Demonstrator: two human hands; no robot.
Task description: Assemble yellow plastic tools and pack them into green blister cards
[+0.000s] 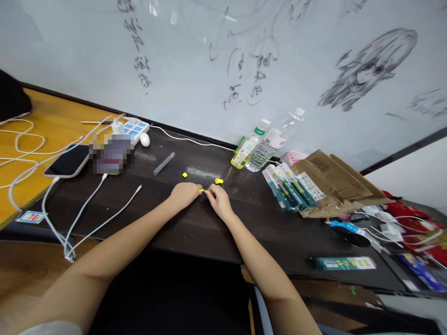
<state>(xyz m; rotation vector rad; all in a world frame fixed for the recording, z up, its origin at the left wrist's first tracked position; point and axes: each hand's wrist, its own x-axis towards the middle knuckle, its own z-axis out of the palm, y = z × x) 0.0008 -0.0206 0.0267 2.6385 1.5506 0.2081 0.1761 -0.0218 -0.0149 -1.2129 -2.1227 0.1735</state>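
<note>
Near the middle of the dark desk (195, 232), my left hand (184, 194) is closed, its fingertips pinching a small yellow piece (201, 190). My right hand (220, 200) is almost touching it, fingers bent together; whatever sits in its fingertips is too small to make out. A yellow plug-like part (219, 181) lies just beyond my right hand. Another little yellow piece (185, 175) rests beyond my left hand. Farther left lies a clear plastic tube (164, 164).
Two phones (68, 161), charging cables (84, 216) and a power strip (138, 130) are at left. Two bottles (267, 146) stand by the whiteboard (195, 70). Rightward are teal-and-white packages (289, 188), a brown paper bag (342, 184) and a teal box (345, 263).
</note>
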